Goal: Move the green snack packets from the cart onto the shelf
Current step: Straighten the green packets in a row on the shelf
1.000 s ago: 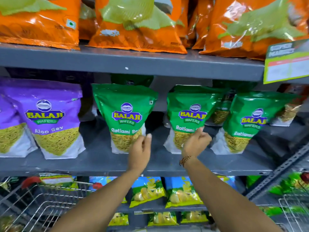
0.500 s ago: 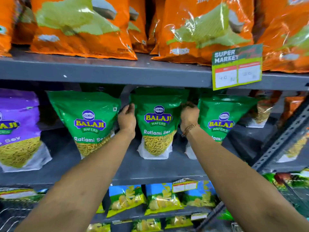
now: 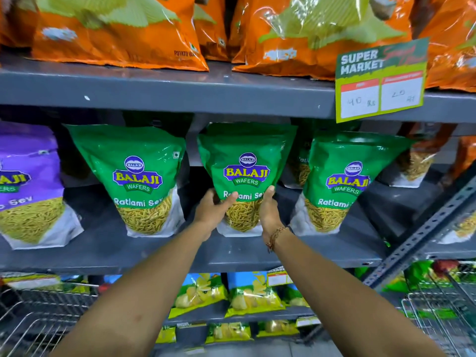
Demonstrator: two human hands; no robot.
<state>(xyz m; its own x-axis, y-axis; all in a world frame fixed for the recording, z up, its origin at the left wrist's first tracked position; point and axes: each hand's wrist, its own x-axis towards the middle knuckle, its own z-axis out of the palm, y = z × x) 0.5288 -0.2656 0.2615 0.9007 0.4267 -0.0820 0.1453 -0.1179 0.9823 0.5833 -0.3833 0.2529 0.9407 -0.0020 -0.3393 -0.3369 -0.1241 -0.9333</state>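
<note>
Three green Ratlami Sev packets stand upright on the grey middle shelf [image 3: 144, 249]. I grip the middle green packet [image 3: 246, 163] at its lower sides: my left hand [image 3: 213, 208] holds the left edge, my right hand [image 3: 268, 210] holds the right edge. The left green packet [image 3: 139, 173] and the right green packet [image 3: 342, 176] stand free on either side. More green packets stand behind them, partly hidden. A corner of the wire cart [image 3: 38, 318] shows at the lower left.
Purple Aloo Sev packets [image 3: 28, 181] stand at the left of the same shelf. Orange chip bags [image 3: 116, 34] fill the shelf above, with a price tag [image 3: 380, 81] hanging from its edge. Blue-yellow chip bags [image 3: 252, 295] sit below. A second wire basket [image 3: 443, 313] is at the lower right.
My hands slid from the upper sides of the middle green packet down to its lower sides. The view has moved closer to the shelf.
</note>
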